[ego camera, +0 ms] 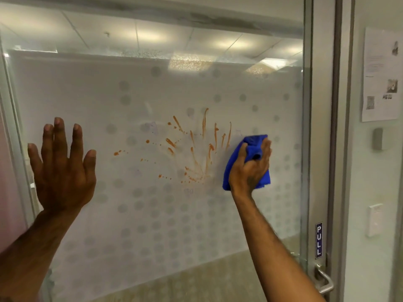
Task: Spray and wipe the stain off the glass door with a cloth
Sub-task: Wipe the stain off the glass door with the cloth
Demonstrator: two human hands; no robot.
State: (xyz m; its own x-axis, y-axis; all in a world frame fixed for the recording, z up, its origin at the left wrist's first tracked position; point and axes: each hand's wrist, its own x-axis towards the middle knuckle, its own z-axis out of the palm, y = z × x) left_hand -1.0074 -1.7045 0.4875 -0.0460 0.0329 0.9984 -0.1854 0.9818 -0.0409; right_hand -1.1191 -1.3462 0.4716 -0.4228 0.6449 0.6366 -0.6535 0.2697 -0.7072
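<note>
step: wiping | right hand (250, 168) clutches bunched blue cloth (246, 149) just right of orange stain (196, 153) on glass door (152, 214) | left hand (62, 168) flat, fingers spread | advice: firm overlapping strokes leftward across splatter

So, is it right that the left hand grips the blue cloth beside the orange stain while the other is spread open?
Not quite: the head view shows the right hand gripping the blue cloth beside the orange stain on the glass door, while the left hand is spread open.
</note>
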